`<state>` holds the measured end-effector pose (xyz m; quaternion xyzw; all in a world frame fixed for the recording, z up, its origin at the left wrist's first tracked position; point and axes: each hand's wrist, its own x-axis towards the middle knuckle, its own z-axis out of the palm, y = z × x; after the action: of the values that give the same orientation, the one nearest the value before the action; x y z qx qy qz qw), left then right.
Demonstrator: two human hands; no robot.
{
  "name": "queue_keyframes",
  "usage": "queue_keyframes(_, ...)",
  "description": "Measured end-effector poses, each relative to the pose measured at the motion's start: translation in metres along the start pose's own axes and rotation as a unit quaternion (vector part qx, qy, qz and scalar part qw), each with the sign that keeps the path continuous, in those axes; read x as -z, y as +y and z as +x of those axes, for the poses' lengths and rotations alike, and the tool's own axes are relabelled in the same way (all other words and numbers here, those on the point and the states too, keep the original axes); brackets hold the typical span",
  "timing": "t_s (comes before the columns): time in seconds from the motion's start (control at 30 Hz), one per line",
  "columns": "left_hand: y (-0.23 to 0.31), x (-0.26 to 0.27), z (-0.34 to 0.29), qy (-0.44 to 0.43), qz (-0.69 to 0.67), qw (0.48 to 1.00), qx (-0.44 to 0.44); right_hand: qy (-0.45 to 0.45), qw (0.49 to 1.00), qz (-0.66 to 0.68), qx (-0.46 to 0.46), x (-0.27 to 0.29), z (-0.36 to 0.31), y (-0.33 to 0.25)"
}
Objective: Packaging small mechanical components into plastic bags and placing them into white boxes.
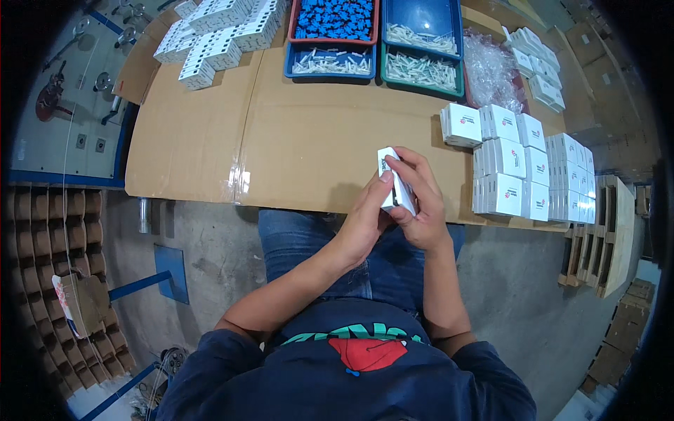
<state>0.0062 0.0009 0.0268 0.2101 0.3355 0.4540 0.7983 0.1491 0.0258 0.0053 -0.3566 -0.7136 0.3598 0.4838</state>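
Observation:
Between my two hands, just over the near edge of the cardboard-covered table (309, 151), is a small white box (386, 160) with dark print, tilted with its narrow side up. My left hand (368, 203) grips it from the left, thumb laid along its side. From the right, my right hand (425, 200) wraps round it, fingers bent over the top and far side. A dark strip shows along the box beside the fingers; whether that is a gap or print I cannot tell. Most of the box is hidden by my fingers.
Stacked white boxes (505, 158) stand at the table's right, and more white boxes (225, 31) at the far left. Along the back are a red bin (289, 31) of blue parts, bins (385, 81) of small white parts, and clear plastic bags (491, 67). A wooden pallet (607, 238) leans at right.

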Motion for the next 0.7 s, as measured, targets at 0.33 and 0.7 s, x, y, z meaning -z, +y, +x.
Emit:
queue_keyframes(0.33, -0.007, -0.009, 0.0, 0.024, 0.026, 0.999, -0.031, 0.022, 0.999, 0.027, 0.018, 0.001, -0.005, 0.002)
queue_keyframes(0.7, -0.01, 0.016, 0.001, 0.037, 0.016, 0.999, -0.017, 0.029, 0.999, -0.006, -0.021, -0.004, 0.002, 0.004)
